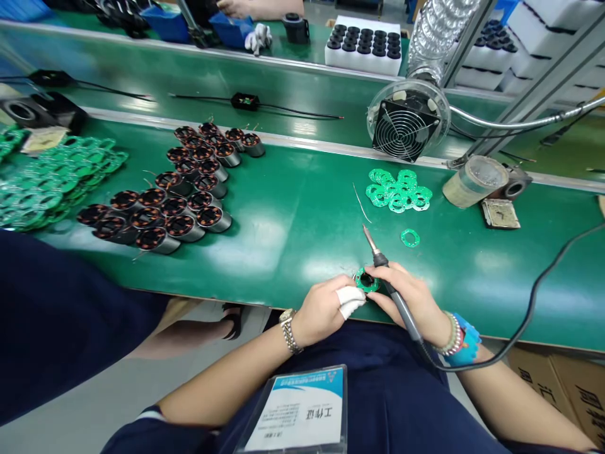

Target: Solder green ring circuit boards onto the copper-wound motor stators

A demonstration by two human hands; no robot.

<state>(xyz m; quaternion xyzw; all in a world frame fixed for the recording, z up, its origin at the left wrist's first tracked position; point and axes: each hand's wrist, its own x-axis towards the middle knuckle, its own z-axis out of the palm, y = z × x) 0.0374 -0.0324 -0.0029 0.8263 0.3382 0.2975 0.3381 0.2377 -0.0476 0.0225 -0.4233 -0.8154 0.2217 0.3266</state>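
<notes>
My left hand [321, 309], with white bandage on two fingers, and my right hand [406, 296] meet over a small green ring circuit board [366, 280] near the bench's front edge. The left fingers pinch the ring, and the right fingertips touch it. My right hand holds a soldering iron [392, 280] like a pen, its bare tip pointing away from me, above the ring. A single green ring [410, 238] lies just beyond, apart from a heap of similar rings [399, 190]. A thin solder wire [360, 202] lies further left.
Rows of copper-wound motor stators [155, 214] and a large pile of green boards [47, 183] lie left on the green bench [293, 214]. A fume fan [404, 123], tape roll [475, 181] and the iron's cable [529, 309] lie right. A co-worker's hand [246, 6] is far beyond.
</notes>
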